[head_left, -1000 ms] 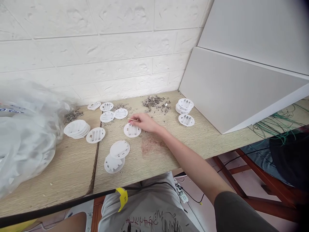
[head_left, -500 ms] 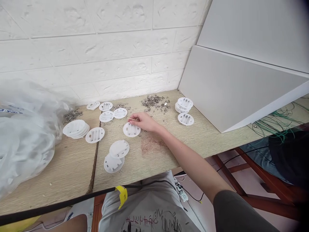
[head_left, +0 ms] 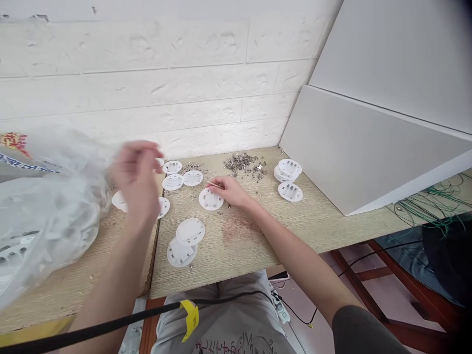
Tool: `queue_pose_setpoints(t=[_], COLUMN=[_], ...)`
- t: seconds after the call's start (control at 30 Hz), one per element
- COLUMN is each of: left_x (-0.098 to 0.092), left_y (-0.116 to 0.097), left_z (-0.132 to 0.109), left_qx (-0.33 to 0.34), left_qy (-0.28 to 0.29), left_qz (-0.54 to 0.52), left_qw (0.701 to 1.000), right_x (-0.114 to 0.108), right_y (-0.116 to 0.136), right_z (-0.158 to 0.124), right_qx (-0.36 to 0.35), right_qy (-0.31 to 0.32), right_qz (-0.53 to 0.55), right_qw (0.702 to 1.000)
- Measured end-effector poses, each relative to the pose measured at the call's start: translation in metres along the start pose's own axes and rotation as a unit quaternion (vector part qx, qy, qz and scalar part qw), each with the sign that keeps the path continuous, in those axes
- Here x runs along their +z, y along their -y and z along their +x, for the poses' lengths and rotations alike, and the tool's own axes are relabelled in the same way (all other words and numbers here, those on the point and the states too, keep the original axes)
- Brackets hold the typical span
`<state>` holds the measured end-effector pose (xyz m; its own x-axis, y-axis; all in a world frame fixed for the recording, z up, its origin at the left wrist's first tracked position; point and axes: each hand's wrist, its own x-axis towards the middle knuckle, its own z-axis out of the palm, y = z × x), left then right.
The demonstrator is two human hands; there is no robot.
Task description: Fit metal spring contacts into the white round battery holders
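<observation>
My right hand rests on the wooden table, pinching a thin stick over a white round battery holder. My left hand is raised above the table's left half, smeared by motion, over a stack of white discs and beside a clear plastic bag. Other white holders lie around: three near the wall, two overlapping ones nearer me.
Heaps of small metal bits lie by the brick wall. More white holders sit at the right beside a slanted white panel. Green wires trail off the table's right end. A black cable with a yellow tag crosses my lap.
My left arm has come up into view from below and reached over the table's left half. My right hand stays pinched at the same holder. The camera tilted slightly.
</observation>
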<state>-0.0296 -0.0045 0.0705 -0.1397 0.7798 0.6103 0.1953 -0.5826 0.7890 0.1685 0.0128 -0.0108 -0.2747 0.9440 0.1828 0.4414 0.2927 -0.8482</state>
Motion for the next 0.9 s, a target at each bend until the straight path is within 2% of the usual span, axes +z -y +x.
queue_pose_setpoints(t=[0.07, 0.17, 0.27, 0.43, 0.57, 0.77, 0.9], left_x=[0.013, 0.029, 0.034, 0.03, 0.028, 0.029, 0.03], left_y=[0.015, 0.035, 0.046, 0.054, 0.058, 0.058, 0.056], left_z=[-0.003, -0.016, -0.028, -0.034, -0.035, -0.037, -0.037], left_qx=[-0.036, -0.086, -0.102, -0.156, -0.159, -0.217, -0.255], left_qy=[0.045, 0.154, 0.198, 0.231, 0.25, 0.256, 0.228], left_qz=[0.045, 0.116, 0.126, 0.088, 0.05, -0.03, -0.075], left_qw=[0.997, 0.977, 0.967, 0.956, 0.954, 0.942, 0.937], right_x=[0.0, 0.0, 0.001, 0.0, 0.0, 0.001, -0.002], right_y=[-0.002, -0.003, -0.002, 0.0, -0.001, -0.004, -0.003], right_z=[0.0, 0.0, 0.0, 0.001, 0.003, 0.004, 0.003], right_qx=[0.003, 0.005, 0.007, -0.008, -0.018, -0.002, 0.024], right_qy=[-0.01, -0.025, -0.032, -0.069, -0.101, -0.092, -0.075], right_qz=[0.019, 0.043, 0.056, 0.06, 0.07, 0.169, 0.21], right_qw=[1.0, 0.999, 0.998, 0.996, 0.992, 0.981, 0.975])
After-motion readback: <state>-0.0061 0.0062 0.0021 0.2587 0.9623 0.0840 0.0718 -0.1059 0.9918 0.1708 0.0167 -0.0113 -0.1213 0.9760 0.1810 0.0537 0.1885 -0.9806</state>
